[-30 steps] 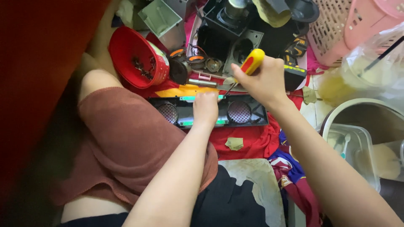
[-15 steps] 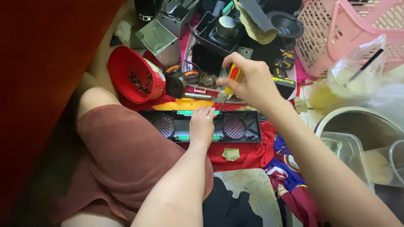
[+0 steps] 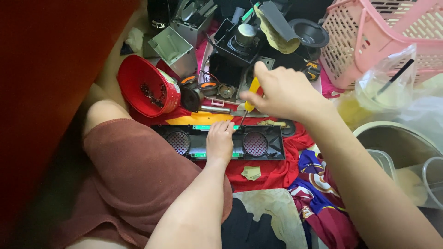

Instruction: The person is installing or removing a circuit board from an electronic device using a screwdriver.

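Observation:
A long black speaker panel (image 3: 267,143) with two round grilles lies flat on a red cloth (image 3: 272,173) in front of me. My left hand (image 3: 219,140) presses down on its middle, fingers curled at the upper edge. My right hand (image 3: 281,92) grips a screwdriver with a yellow and red handle (image 3: 253,91). Its metal tip points down at the panel's top edge, just right of my left fingers.
A red bowl (image 3: 140,76) holding small screws tilts at the left. Black speaker parts (image 3: 240,41), metal boxes (image 3: 173,46) and loose drivers crowd the back. A pink plastic basket (image 3: 387,37) and a plastic bag with a cup stand at the right. My bent knee fills the lower left.
My right hand has lowered the screwdriver from a raised position down to the panel's top edge. The left hand has stayed pressed on the panel.

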